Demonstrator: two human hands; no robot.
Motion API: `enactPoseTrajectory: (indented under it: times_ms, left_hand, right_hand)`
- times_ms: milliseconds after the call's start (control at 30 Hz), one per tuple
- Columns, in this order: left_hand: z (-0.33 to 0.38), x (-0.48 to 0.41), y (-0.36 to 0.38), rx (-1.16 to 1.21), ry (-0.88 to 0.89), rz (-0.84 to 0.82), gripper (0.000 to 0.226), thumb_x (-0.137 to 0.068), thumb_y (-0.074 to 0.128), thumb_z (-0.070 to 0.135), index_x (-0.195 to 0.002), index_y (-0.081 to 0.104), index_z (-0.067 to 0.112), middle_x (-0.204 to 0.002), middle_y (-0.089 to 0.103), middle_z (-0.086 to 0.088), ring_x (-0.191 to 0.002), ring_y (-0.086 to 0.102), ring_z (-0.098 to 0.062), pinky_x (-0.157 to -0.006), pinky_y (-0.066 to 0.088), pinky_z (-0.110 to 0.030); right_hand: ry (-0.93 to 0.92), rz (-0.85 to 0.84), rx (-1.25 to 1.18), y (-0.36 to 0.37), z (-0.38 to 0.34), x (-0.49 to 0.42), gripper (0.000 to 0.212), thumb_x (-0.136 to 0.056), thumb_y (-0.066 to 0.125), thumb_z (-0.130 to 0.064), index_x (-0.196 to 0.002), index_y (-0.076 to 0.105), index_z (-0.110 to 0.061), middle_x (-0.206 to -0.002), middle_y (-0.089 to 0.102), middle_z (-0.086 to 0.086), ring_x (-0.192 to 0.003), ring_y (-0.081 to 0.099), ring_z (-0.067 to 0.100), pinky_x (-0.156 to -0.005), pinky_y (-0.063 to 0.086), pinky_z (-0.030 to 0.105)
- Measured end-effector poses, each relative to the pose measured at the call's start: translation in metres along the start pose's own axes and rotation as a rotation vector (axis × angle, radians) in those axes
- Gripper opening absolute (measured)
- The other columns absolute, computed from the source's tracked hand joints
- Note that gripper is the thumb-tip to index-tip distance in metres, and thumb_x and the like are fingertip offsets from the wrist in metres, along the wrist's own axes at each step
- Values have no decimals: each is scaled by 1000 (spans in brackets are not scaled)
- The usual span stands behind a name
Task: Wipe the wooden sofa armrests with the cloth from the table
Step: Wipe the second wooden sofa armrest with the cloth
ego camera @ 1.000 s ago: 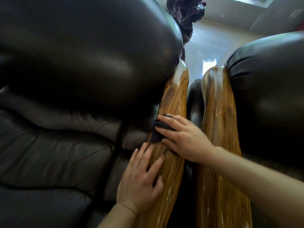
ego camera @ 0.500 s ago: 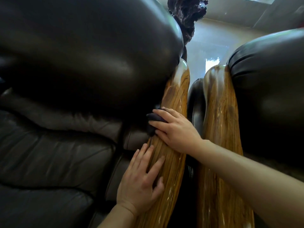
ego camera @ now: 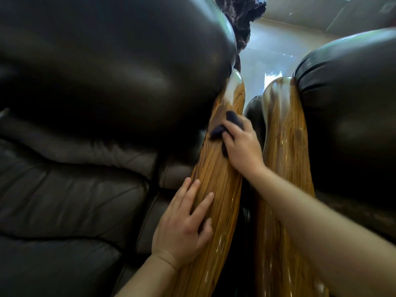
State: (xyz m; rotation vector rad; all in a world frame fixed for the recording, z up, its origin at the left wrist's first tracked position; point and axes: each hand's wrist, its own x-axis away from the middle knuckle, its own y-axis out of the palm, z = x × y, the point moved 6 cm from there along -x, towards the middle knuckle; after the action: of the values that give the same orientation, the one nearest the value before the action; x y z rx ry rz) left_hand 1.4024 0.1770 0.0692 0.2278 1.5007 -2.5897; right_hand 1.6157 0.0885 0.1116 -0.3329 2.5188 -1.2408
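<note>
Two glossy wooden armrests run side by side up the middle of the view: the left armrest (ego camera: 216, 168) and the right armrest (ego camera: 285, 151). My right hand (ego camera: 242, 146) presses a dark cloth (ego camera: 227, 123) onto the upper part of the left armrest; the cloth bunches out above and left of the fingers. My left hand (ego camera: 184, 224) lies flat on the lower part of the same armrest, fingers spread, holding nothing.
A dark leather sofa (ego camera: 96, 93) fills the left side, its seat cushion (ego camera: 64, 200) below. A second dark leather seat (ego camera: 353, 103) flanks the right armrest. A dark carved piece (ego camera: 242, 20) stands behind, with pale floor (ego camera: 267, 58) beyond.
My right hand has slid the cloth farther up the left armrest, away from me. My left hand has stayed where it was.
</note>
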Motion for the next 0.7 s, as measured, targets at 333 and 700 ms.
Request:
enactPoseTrajectory:
  times_ms: [333,700]
  left_hand:
    - [-7,9,-8,86,-62,-108,54,-96,33,50,-149,33,40,-165,7,9,-150,-7,-8,-117,21,-39]
    - [-39,145,-27,283,-236,-276,63,-89,39,57,-149,35,36,-154,-2,38,-142,19,8,-111,25,-17]
  right_hand:
    - [-179,-142,347,12,-36,45,38,-103,42,-39,-137,58,-34,-157,40,0,-150,24,29,-124,13,48]
    - [-498,-278,381,56,-73,252,44,-102,46,-33,-146,45,-33,-162,29,1,-155,10,31,-123,14,55]
